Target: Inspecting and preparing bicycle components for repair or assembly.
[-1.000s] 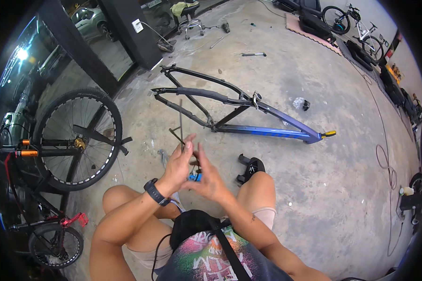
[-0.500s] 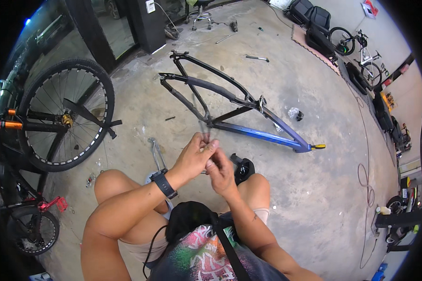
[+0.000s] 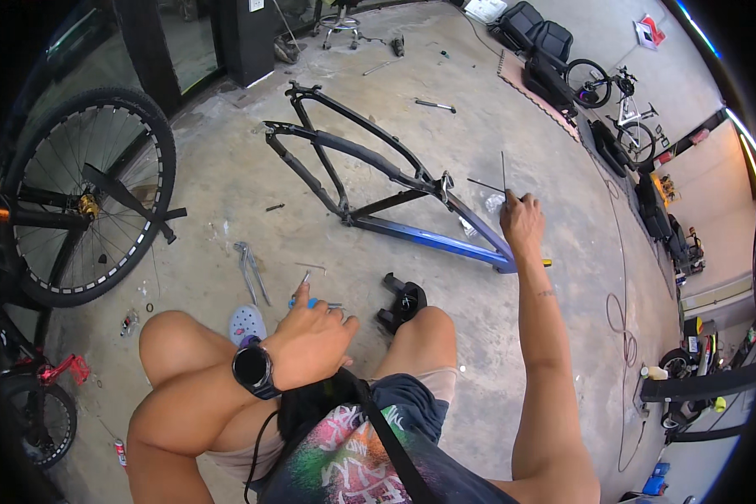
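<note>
My right hand (image 3: 522, 220) reaches out beyond the right end of a bare bicycle frame (image 3: 428, 244), its fingers closed on a thin dark tool with two slender prongs (image 3: 503, 168), like a Y-shaped hex wrench. The frame, black at the rear and blue along the down tube, lies on the floor. Over my lap is my left hand (image 3: 315, 336), fingers loosely apart, nothing plainly held. Past its fingertips lies a blue-handled tool (image 3: 313, 302), partly hidden; I cannot tell whether they touch. An L-shaped hex key (image 3: 312, 267) lies just beyond.
Long-handled pliers (image 3: 248, 270) lie on the concrete floor left of my left hand. A black plastic-like part (image 3: 401, 302) sits by my right knee. A bike wheel (image 3: 92, 277) stands at left. Crumpled clear plastic (image 3: 494, 204) lies beside my right hand. Car seats (image 3: 533, 38) stand at the back right.
My hands, together before, have parted. The right has swung out to the right with the pronged tool; the left has come back toward my lap. The view has shifted slightly right.
</note>
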`<action>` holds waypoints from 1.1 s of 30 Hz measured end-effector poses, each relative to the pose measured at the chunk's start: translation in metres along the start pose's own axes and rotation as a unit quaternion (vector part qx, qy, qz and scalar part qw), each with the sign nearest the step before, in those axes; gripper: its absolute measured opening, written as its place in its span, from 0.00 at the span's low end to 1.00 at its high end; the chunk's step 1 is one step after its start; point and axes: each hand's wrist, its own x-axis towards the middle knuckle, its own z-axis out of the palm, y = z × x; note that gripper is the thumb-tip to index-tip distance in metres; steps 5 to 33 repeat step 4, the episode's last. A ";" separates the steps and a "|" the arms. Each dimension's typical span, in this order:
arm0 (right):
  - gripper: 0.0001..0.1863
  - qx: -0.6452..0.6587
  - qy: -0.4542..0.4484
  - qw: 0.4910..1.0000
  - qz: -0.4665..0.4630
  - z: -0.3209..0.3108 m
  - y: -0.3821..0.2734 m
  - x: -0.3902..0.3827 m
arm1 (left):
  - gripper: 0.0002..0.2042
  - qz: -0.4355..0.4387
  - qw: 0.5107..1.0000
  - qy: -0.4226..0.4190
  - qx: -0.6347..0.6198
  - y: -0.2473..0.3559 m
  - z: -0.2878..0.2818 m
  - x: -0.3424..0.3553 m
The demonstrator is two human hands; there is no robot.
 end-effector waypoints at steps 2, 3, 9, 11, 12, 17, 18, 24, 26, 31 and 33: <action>0.19 -0.069 -0.031 0.997 -0.006 0.011 -0.005 0.008 | 0.25 0.008 1.000 0.012 -0.009 0.000 -0.003 -0.002; 0.20 -0.090 -0.070 0.993 0.000 0.018 -0.008 0.011 | 0.26 0.009 1.000 0.024 -0.009 0.000 -0.003 -0.003; 0.21 -0.089 -0.077 0.993 -0.003 0.022 -0.016 0.013 | 0.27 0.007 0.999 0.035 -0.009 -0.001 -0.002 -0.005; 0.21 -0.089 -0.077 0.993 -0.003 0.022 -0.016 0.013 | 0.27 0.007 0.999 0.035 -0.009 -0.001 -0.002 -0.005; 0.21 -0.089 -0.077 0.993 -0.003 0.022 -0.016 0.013 | 0.27 0.007 0.999 0.035 -0.009 -0.001 -0.002 -0.005; 0.21 -0.089 -0.077 0.993 -0.003 0.022 -0.016 0.013 | 0.27 0.007 0.999 0.035 -0.009 -0.001 -0.002 -0.005; 0.21 -0.089 -0.077 0.993 -0.003 0.022 -0.016 0.013 | 0.27 0.007 0.999 0.035 -0.009 -0.001 -0.002 -0.005; 0.21 -0.089 -0.077 0.993 -0.003 0.022 -0.016 0.013 | 0.27 0.007 0.999 0.035 -0.009 -0.001 -0.002 -0.005; 0.21 -0.089 -0.077 0.993 -0.003 0.022 -0.016 0.013 | 0.27 0.007 0.999 0.035 -0.009 -0.001 -0.002 -0.005; 0.21 -0.089 -0.077 0.993 -0.003 0.022 -0.016 0.013 | 0.27 0.007 0.999 0.035 -0.009 -0.001 -0.002 -0.005; 0.21 -0.089 -0.077 0.993 -0.003 0.022 -0.016 0.013 | 0.27 0.007 0.999 0.035 -0.009 -0.001 -0.002 -0.005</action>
